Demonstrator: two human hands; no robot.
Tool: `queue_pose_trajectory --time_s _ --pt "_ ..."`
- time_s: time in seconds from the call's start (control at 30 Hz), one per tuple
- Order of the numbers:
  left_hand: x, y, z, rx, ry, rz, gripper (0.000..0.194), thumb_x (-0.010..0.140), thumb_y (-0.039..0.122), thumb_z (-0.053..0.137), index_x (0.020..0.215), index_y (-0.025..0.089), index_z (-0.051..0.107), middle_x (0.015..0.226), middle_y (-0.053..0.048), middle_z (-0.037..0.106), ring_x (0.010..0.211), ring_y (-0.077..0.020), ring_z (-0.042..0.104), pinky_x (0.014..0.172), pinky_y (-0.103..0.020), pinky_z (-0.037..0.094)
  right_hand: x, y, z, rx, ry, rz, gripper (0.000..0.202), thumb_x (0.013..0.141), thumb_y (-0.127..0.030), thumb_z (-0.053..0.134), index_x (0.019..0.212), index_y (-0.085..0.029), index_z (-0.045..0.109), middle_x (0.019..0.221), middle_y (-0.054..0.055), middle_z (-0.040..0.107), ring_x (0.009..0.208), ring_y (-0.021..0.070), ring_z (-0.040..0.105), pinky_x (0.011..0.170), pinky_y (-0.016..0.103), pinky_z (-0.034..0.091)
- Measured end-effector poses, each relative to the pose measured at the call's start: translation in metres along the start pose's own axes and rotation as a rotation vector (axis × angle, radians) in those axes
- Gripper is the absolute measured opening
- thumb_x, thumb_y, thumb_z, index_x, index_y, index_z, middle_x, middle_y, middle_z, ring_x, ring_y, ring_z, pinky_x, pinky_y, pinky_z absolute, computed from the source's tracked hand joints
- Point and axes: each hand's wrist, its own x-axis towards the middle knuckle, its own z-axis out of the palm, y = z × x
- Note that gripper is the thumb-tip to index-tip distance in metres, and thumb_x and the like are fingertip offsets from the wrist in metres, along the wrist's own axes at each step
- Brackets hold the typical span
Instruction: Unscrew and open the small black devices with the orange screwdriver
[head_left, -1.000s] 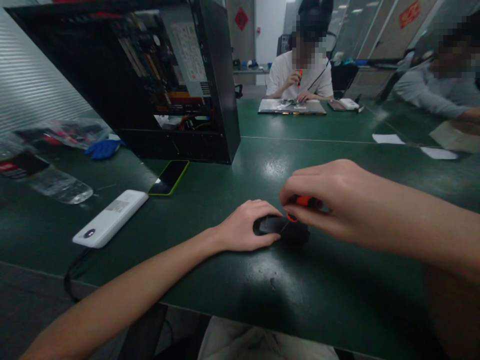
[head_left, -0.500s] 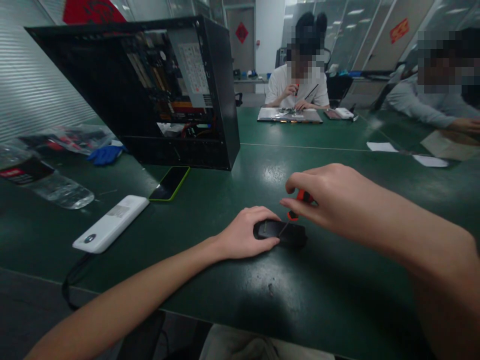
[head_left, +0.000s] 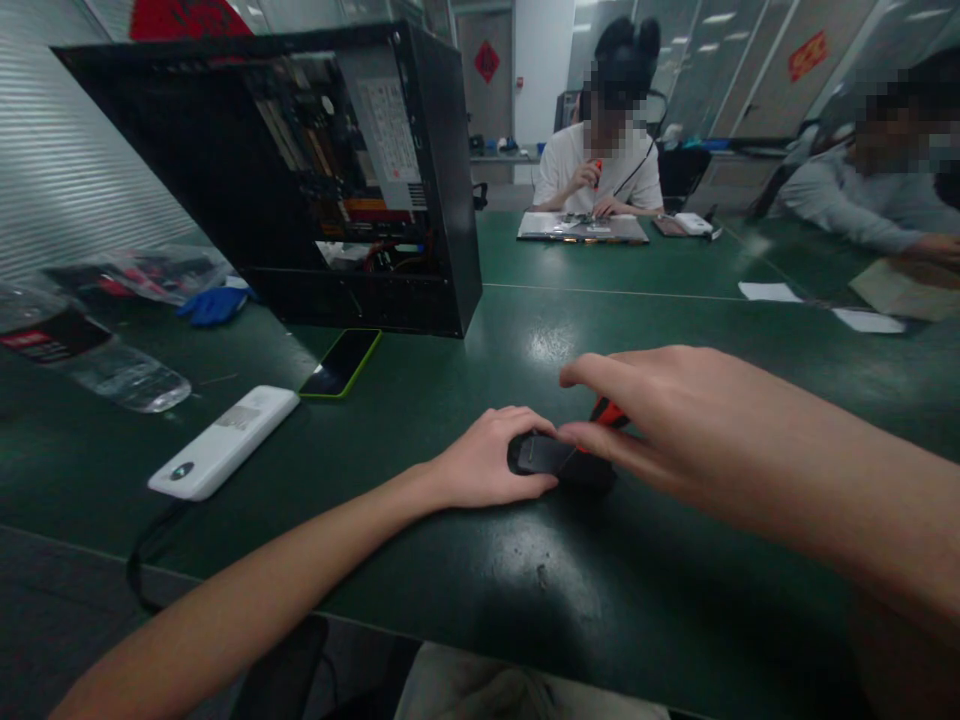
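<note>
A black computer mouse [head_left: 551, 456] rests on the green table in front of me. My left hand [head_left: 495, 457] grips it from the left, thumb on the near side and fingers on the far side. Above the mouse's right end, my right hand [head_left: 645, 405] is closed around an orange-and-black screwdriver [head_left: 609, 412]. The screwdriver slants down to the left, and its thin shaft reaches over the mouse. Whether the tip touches the mouse I cannot tell. Part of the handle is hidden behind my fingers.
An open black computer case [head_left: 450, 240] stands at the back left. Near it are a green-edged phone [head_left: 343, 363], a white power bank [head_left: 225, 443] with a cable, a water bottle [head_left: 97, 345] and blue gloves [head_left: 212, 305]. Across the table a person [head_left: 592, 180] handles a flat panel [head_left: 581, 228].
My right hand has come lower and closer to the mouse, with the screwdriver tilted further over. My left hand and the mouse stay in place.
</note>
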Motion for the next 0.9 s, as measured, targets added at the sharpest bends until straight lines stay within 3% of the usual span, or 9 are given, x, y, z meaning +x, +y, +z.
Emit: queue_pose_trajectory --time_s 0.07,0.13,0.23,0.33,0.47,0.67,0.83,0.9 --pt "0.0 0.0 -0.001 0.021 0.004 -0.008 0.042 0.079 0.034 0.085 0.117 0.022 0.071 0.12 -0.006 0.074 0.116 -0.0309 0.068 0.104 -0.048 0.049 0.0 0.001 0.001 -0.032 -0.001 0.016 0.015 0.104 -0.035 0.057 0.105 -0.022 0.064 0.081 0.003 0.065 0.068 0.0198 0.06 0.059 0.033 0.031" --pt "0.0 0.0 -0.001 0.027 0.008 0.0 0.042 0.079 0.034 0.085 0.116 0.022 0.071 0.12 -0.006 0.074 0.116 -0.0312 0.068 0.104 -0.047 0.049 -0.002 -0.001 -0.001 0.038 -0.019 -0.048 0.011 0.101 -0.023 0.058 0.11 -0.022 0.064 0.089 0.003 0.068 0.075 0.0191 0.062 0.062 0.032 0.034" --pt "0.001 -0.002 0.0 0.024 0.022 0.023 0.04 0.079 0.035 0.085 0.114 0.022 0.071 0.117 -0.006 0.075 0.113 -0.0314 0.069 0.101 -0.046 0.052 -0.005 -0.007 -0.004 0.181 -0.053 -0.149 0.023 0.097 -0.011 0.057 0.116 -0.023 0.063 0.105 0.004 0.069 0.086 0.0175 0.062 0.07 0.03 0.039" --pt "0.001 -0.002 0.001 0.014 0.036 0.031 0.037 0.079 0.034 0.085 0.112 0.022 0.072 0.115 -0.006 0.075 0.11 -0.0302 0.07 0.099 -0.045 0.053 -0.005 -0.009 -0.004 0.15 -0.035 -0.129 0.017 0.099 -0.015 0.058 0.113 -0.023 0.062 0.104 0.003 0.067 0.085 0.0183 0.06 0.069 0.031 0.038" --pt "0.001 -0.001 0.0 -0.012 0.01 0.038 0.038 0.079 0.029 0.084 0.114 0.022 0.07 0.118 -0.005 0.074 0.113 -0.0292 0.069 0.104 -0.045 0.051 -0.002 -0.009 -0.003 -0.026 0.015 0.009 0.005 0.102 -0.024 0.058 0.105 -0.022 0.062 0.089 0.002 0.064 0.07 0.0195 0.057 0.059 0.034 0.029" --pt "0.0 -0.003 0.002 -0.025 0.047 0.024 0.037 0.078 0.028 0.083 0.113 0.023 0.07 0.114 -0.005 0.074 0.105 -0.0278 0.071 0.094 -0.041 0.056 -0.007 -0.015 -0.017 0.171 -0.1 -0.091 0.023 0.097 -0.008 0.056 0.113 -0.023 0.063 0.107 0.001 0.066 0.089 0.017 0.061 0.072 0.03 0.042" --pt "0.0 -0.002 0.003 -0.035 0.065 0.045 0.031 0.077 0.026 0.081 0.106 0.022 0.07 0.107 -0.005 0.075 0.101 -0.0269 0.071 0.092 -0.04 0.056 -0.001 -0.019 -0.016 0.138 -0.094 -0.037 0.008 0.103 -0.02 0.058 0.107 -0.02 0.065 0.103 0.003 0.065 0.081 0.0165 0.059 0.067 0.031 0.04" --pt "0.0 -0.002 0.002 -0.028 0.067 0.031 0.031 0.077 0.026 0.082 0.106 0.022 0.07 0.107 -0.004 0.075 0.102 -0.0271 0.07 0.093 -0.04 0.055 0.002 -0.019 -0.014 0.121 -0.084 -0.019 0.011 0.106 -0.02 0.054 0.105 -0.018 0.065 0.102 0.004 0.065 0.079 0.016 0.058 0.065 0.032 0.039"
